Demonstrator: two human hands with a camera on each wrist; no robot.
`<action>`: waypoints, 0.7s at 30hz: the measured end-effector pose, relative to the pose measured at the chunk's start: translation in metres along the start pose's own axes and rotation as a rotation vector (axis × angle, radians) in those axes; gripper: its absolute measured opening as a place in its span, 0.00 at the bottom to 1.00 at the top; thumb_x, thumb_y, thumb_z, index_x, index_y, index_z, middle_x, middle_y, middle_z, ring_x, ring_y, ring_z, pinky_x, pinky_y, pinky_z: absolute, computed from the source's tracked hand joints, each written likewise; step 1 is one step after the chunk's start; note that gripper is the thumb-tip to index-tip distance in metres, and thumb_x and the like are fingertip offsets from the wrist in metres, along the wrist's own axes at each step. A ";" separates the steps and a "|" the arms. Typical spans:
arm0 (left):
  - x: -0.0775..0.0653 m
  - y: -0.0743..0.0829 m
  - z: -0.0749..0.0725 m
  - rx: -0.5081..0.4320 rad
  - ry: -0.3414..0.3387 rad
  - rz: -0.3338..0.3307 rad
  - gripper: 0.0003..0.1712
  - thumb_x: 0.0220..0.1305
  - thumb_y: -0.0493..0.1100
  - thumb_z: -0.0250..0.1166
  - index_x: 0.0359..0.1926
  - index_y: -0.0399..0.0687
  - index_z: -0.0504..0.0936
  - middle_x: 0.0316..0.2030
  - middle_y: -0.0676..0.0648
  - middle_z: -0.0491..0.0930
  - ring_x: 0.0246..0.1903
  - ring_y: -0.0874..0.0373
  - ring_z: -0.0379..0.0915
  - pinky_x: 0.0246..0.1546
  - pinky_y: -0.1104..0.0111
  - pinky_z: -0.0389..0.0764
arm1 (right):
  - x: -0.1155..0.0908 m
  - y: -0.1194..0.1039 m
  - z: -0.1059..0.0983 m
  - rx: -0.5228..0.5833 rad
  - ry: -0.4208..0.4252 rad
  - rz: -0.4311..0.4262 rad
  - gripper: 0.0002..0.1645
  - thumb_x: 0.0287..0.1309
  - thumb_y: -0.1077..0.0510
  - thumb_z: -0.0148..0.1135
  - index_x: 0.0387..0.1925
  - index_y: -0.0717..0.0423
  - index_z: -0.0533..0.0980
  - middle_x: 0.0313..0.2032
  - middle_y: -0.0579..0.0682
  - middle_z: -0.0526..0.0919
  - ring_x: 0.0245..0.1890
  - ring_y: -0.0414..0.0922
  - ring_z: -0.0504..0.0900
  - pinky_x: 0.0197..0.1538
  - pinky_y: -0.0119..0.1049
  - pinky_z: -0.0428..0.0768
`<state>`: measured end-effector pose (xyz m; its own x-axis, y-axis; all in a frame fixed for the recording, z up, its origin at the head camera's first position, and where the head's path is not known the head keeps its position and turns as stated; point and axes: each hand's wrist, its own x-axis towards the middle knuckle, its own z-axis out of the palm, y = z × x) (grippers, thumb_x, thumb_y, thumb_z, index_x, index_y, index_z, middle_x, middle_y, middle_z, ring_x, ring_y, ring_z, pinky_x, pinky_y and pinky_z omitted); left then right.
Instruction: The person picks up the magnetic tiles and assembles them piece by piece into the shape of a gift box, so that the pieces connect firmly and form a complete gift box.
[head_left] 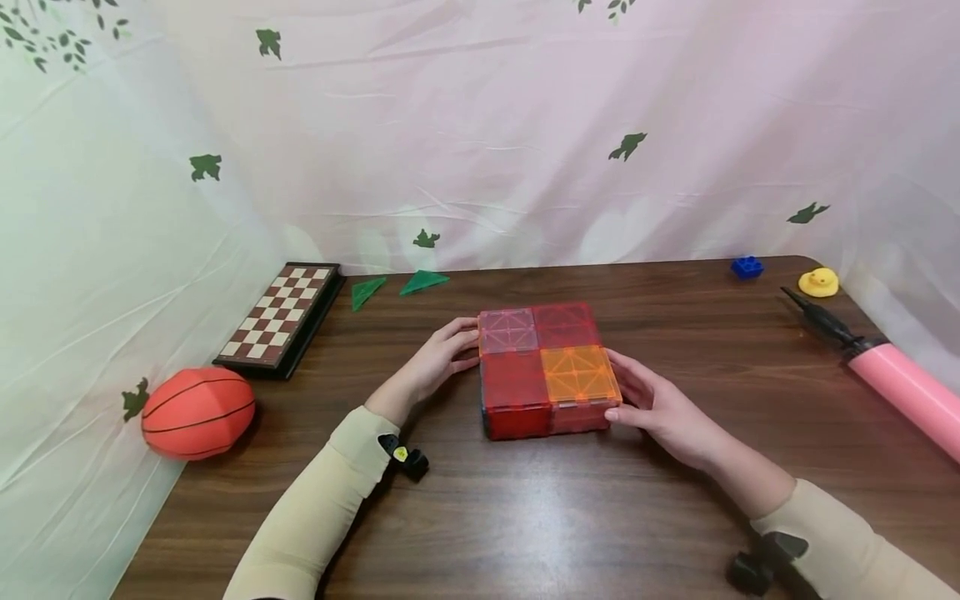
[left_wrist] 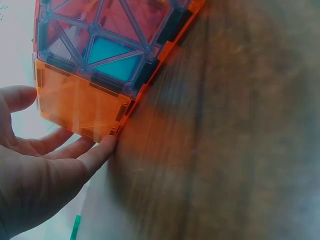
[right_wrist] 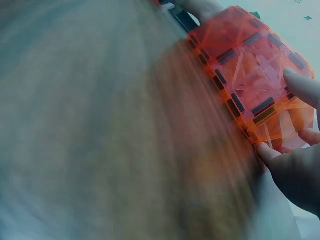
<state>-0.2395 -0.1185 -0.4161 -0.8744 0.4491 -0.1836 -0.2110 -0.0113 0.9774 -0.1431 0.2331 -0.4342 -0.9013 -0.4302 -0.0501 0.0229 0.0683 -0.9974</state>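
Observation:
A low box of magnetic tiles (head_left: 513, 379) rests on the table. Its top has red squares, a pale see-through square (head_left: 508, 332) and an orange square (head_left: 581, 372). My left hand (head_left: 438, 358) holds the box's left side; in the left wrist view, its thumb and fingers lie at edges of an orange tile (left_wrist: 75, 100). From the right, my right hand (head_left: 663, 408) grips the box, thumb at the near corner and fingers along the side. The right wrist view shows that thumb against a pinkish tile (right_wrist: 255, 72). The inside of the box is mostly hidden.
Two green triangle tiles (head_left: 423, 282) lie behind the box. At left are a chessboard (head_left: 277, 317) and a red ball (head_left: 198, 414). On the right lie a blue brick (head_left: 747, 267), a yellow rubber duck (head_left: 818, 282) and a pink hand pump (head_left: 907, 387). A curtain (head_left: 487, 125) hangs behind the table.

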 end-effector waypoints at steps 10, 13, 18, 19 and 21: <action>-0.035 -0.008 -0.002 0.025 0.018 0.013 0.25 0.80 0.40 0.49 0.72 0.36 0.63 0.69 0.35 0.66 0.66 0.45 0.65 0.66 0.49 0.69 | 0.006 -0.001 -0.019 0.051 0.019 0.037 0.41 0.72 0.61 0.60 0.78 0.62 0.54 0.72 0.61 0.63 0.61 0.39 0.77 0.59 0.34 0.77; -0.049 -0.009 -0.001 0.038 0.004 0.016 0.25 0.79 0.39 0.49 0.71 0.35 0.62 0.70 0.34 0.65 0.67 0.43 0.64 0.65 0.48 0.69 | 0.010 -0.001 -0.025 0.075 0.051 0.039 0.37 0.73 0.60 0.60 0.76 0.63 0.57 0.67 0.56 0.71 0.60 0.40 0.78 0.60 0.34 0.76; -0.072 -0.013 0.006 0.059 -0.034 0.011 0.24 0.78 0.38 0.48 0.71 0.35 0.61 0.71 0.33 0.63 0.68 0.40 0.62 0.64 0.47 0.70 | 0.021 -0.001 -0.035 0.145 0.102 0.027 0.32 0.73 0.59 0.59 0.72 0.63 0.62 0.60 0.49 0.77 0.58 0.39 0.80 0.60 0.34 0.75; -0.077 -0.014 0.009 0.061 -0.043 0.013 0.24 0.78 0.37 0.48 0.71 0.35 0.61 0.71 0.32 0.63 0.68 0.39 0.62 0.64 0.48 0.70 | 0.024 -0.001 -0.037 0.160 0.107 0.017 0.30 0.74 0.59 0.58 0.71 0.64 0.62 0.59 0.49 0.78 0.57 0.39 0.80 0.60 0.34 0.75; -0.086 -0.017 0.014 0.064 -0.052 0.012 0.24 0.78 0.37 0.48 0.70 0.34 0.61 0.70 0.32 0.62 0.68 0.38 0.62 0.64 0.49 0.71 | 0.030 0.000 -0.040 0.186 0.112 -0.003 0.28 0.74 0.60 0.56 0.69 0.65 0.62 0.57 0.47 0.80 0.57 0.38 0.80 0.60 0.34 0.75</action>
<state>-0.1544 -0.1443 -0.4154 -0.8526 0.4950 -0.1674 -0.1704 0.0395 0.9846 -0.1871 0.2564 -0.4339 -0.9438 -0.3263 -0.0516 0.0904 -0.1046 -0.9904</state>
